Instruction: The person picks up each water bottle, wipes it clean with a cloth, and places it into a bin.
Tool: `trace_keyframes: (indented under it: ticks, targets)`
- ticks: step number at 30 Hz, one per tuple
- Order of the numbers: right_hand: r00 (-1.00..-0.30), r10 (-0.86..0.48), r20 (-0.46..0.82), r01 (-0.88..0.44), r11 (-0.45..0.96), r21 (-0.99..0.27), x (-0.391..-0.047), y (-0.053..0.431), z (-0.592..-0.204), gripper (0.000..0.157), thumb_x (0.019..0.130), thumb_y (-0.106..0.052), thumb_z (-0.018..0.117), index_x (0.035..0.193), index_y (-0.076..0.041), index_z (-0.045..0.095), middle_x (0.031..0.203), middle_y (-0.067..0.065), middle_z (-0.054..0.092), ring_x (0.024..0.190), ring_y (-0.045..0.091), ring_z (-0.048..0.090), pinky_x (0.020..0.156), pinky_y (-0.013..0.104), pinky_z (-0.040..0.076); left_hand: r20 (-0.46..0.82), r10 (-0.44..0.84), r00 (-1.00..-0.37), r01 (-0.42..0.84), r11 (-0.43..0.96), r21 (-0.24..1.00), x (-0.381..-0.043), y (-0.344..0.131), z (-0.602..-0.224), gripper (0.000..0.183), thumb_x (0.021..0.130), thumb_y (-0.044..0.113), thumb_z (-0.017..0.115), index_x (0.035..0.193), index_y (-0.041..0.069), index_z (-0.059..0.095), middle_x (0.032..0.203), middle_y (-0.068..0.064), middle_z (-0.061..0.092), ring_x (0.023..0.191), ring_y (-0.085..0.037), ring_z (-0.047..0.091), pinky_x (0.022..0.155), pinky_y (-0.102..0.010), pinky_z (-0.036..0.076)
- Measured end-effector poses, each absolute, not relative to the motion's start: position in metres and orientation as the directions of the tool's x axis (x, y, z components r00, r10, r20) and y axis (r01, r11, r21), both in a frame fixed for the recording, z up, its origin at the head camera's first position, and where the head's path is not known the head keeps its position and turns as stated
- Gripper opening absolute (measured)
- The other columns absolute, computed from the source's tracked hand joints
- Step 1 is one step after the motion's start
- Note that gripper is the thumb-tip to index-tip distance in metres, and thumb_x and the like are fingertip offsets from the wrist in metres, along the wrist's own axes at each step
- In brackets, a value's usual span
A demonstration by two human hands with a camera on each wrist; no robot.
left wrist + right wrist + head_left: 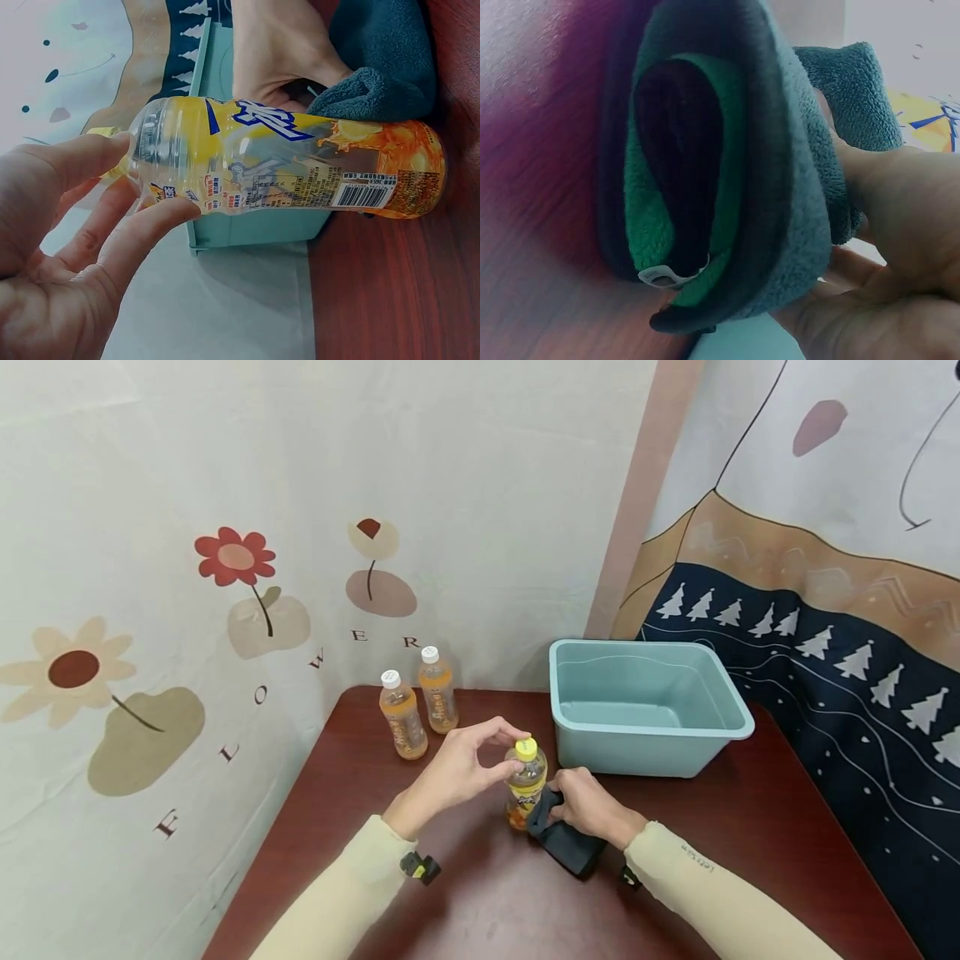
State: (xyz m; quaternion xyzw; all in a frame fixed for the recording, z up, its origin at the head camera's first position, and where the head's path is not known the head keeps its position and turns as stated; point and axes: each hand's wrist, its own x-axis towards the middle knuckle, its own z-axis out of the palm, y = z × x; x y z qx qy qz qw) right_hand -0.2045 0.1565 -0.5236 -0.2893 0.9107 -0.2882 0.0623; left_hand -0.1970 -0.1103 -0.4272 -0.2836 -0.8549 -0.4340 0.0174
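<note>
A clear drink bottle (527, 785) with a yellow cap and a yellow label stands upright on the table, a little orange showing at its base. My left hand (468, 764) holds it by the cap and neck between thumb and fingers, as the left wrist view shows closely. In my right hand (588, 806) a dark grey-green cloth (566, 843) is bunched and gripped, its upper end against the bottle's side. The right wrist view shows the cloth (802, 180) folded over, with a green inner face and a small white tag.
Two white-capped bottles, one in front (405, 722) and one behind (439, 693), stand at the table's back left. A light blue plastic tub (637, 752) sits at the back right. Printed fabric (487, 527) hangs behind the dark red table (495, 910).
</note>
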Motion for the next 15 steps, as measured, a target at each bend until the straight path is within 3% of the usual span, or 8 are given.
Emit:
trace_keyframes:
  ticks: [7,15]
  targets:
    - [-0.84,-0.531,0.113,-0.49,0.652,-0.579,-0.206,0.161,-0.511,0.026,0.094,0.002,0.093,0.109,-0.02,0.092,0.106,-0.002,0.088,0.091,0.002,0.072,0.074,0.021,0.055,0.29,0.469,-0.834,0.509,0.453,0.732,-0.196,-0.111,-0.428,0.038,0.103,0.019,0.093,0.136,0.031,0.079,0.124,0.005,0.089,0.124,-0.017,0.084,0.111,-0.045,0.066]
    - [-0.866,-0.472,0.166,-0.472,0.662,-0.583,-0.198,0.164,-0.468,0.037,0.094,-0.005,0.097,0.13,-0.01,0.089,0.119,0.005,0.09,0.098,0.009,0.079,0.077,0.025,0.06,0.265,0.465,-0.845,0.488,0.466,0.738,-0.195,-0.112,-0.429,0.039,0.103,0.019,0.093,0.137,0.032,0.078,0.128,0.004,0.088,0.127,-0.019,0.084,0.112,-0.047,0.067]
